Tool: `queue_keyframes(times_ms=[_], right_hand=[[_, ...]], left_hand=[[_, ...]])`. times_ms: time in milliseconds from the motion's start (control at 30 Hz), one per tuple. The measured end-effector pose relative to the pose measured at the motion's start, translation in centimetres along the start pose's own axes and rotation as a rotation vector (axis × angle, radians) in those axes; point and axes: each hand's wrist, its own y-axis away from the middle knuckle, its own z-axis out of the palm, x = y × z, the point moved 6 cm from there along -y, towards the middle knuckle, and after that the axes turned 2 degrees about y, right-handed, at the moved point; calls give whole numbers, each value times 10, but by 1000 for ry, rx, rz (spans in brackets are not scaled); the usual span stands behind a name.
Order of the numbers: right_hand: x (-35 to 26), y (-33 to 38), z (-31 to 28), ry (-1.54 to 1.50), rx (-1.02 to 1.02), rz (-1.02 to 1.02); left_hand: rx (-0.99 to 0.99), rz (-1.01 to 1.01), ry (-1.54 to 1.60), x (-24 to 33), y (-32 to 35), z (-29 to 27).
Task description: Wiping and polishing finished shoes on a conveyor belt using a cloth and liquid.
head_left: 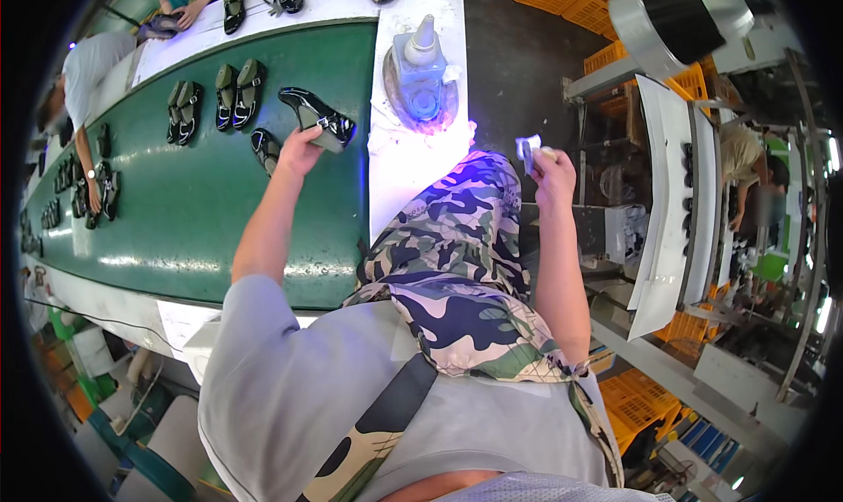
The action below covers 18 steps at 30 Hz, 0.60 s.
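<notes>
My left hand point(300, 151) is closed around a shiny black shoe point(306, 101) with a strap and buckle, held above the green conveyor surface point(307, 212). Just beside that hand another black shoe point(265, 142) rests on the green surface. On the other side of my lap, my right hand point(556, 179) is raised with its fingers pinched on a small whitish-blue piece point(529, 151), whose kind I cannot make out. Between my hands, on the white table edge, a clear squarish bottle point(420, 72) with a pale cone nozzle stands in a shallow dish point(393, 94).
Paired black shoes point(184, 111) sit farther along the green surface, where a co-worker's hand point(93, 195) reaches among more shoes. Another person's hand point(189, 13) is at the far edge. A silver-and-black lamp point(680, 24) hangs at upper right, near orange crates point(597, 6).
</notes>
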Motion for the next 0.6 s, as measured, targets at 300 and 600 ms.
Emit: queue_keyframes(times_ms=[300, 600], right_hand=[[-67, 20, 117, 67, -309, -179], [-100, 48, 151, 108, -478, -430]], left_hand=[[-373, 420, -422, 7, 101, 210], [-715, 1446, -1210, 40, 182, 309]])
